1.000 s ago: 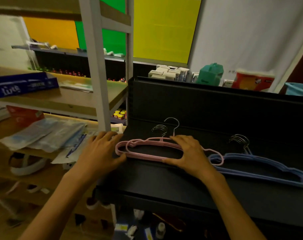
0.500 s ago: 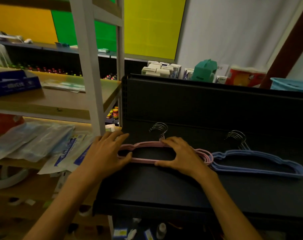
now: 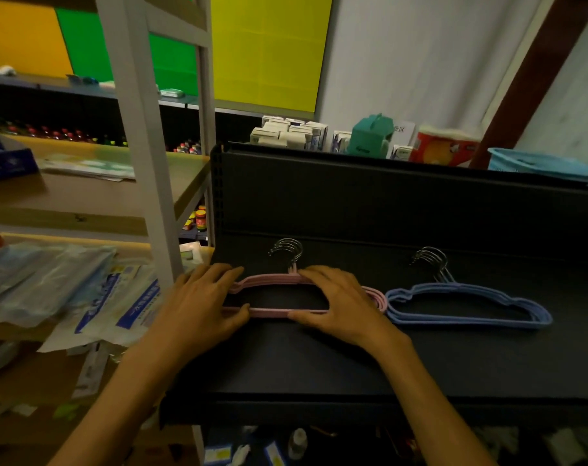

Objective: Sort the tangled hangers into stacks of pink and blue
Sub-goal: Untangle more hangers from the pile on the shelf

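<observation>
A stack of pink hangers (image 3: 269,311) lies flat on the black shelf (image 3: 319,364), its metal hooks bunched together and pointing away from me. My left hand (image 3: 198,307) grips the stack's left end, thumb on the lower bar. My right hand (image 3: 339,304) holds the stack right of the hooks, fingers over the top bar and thumb under the lower bar. Just to the right, almost touching the pink stack's end, lies a stack of blue hangers (image 3: 467,304), hooks aligned, with neither hand on it.
A white upright post (image 3: 141,146) and wooden shelves with plastic packets (image 3: 50,280) stand to the left. Behind the black shelf's back wall (image 3: 386,196) sit small boxes, a teal box (image 3: 371,136), a red package and a light blue basket (image 3: 548,164).
The spread pink hangers have been squeezed into one aligned stack, hooks now bunched. Both hands shifted slightly along it. The camera tilted a little; the blue stack stayed put.
</observation>
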Tool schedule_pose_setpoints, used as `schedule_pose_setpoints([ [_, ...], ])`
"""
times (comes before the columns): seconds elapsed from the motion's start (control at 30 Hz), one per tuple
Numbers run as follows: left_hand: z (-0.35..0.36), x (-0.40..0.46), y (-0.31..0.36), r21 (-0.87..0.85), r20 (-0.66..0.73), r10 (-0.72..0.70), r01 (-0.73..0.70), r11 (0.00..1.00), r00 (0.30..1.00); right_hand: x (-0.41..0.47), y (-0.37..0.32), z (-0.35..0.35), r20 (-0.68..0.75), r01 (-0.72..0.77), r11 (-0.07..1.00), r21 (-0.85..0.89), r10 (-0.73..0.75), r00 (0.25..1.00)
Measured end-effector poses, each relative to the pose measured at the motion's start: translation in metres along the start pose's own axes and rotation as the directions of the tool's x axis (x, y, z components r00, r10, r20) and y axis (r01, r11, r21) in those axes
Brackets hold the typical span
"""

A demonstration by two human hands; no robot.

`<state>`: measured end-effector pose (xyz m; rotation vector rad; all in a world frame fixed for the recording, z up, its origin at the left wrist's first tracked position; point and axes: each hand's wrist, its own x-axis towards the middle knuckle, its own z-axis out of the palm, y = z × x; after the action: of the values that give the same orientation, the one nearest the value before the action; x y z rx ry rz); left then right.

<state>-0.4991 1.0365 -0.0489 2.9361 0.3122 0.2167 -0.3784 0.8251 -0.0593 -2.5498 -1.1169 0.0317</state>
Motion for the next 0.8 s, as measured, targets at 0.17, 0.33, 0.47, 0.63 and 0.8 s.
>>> schedule_pose_setpoints([
  [0.17,0.005,0.012,0.032,0.024,0.021,0.043,-0.044,0.999,0.999,-0.037,0.033,-0.028,-0.125,-0.099,0.987,-0.130,0.082,0.989],
  [0.33,0.016,0.024,0.084,0.022,0.033,0.144,-0.145,0.989,0.989,-0.088,0.076,-0.054,-0.231,-0.239,0.959,-0.150,0.201,0.952],
  [0.47,0.021,0.033,0.141,0.024,0.043,0.229,-0.230,0.973,0.973,-0.132,0.114,-0.074,-0.282,-0.306,0.938,-0.164,0.253,0.925],
  [0.63,0.035,0.043,0.230,0.014,0.046,0.348,-0.349,0.937,0.936,-0.197,0.174,-0.101,-0.336,-0.382,0.909,-0.167,0.312,0.889],
  [0.8,0.059,0.047,0.344,0.020,0.028,0.418,-0.418,0.908,0.908,-0.279,0.249,-0.138,-0.378,-0.453,0.877,-0.161,0.369,0.849],
])
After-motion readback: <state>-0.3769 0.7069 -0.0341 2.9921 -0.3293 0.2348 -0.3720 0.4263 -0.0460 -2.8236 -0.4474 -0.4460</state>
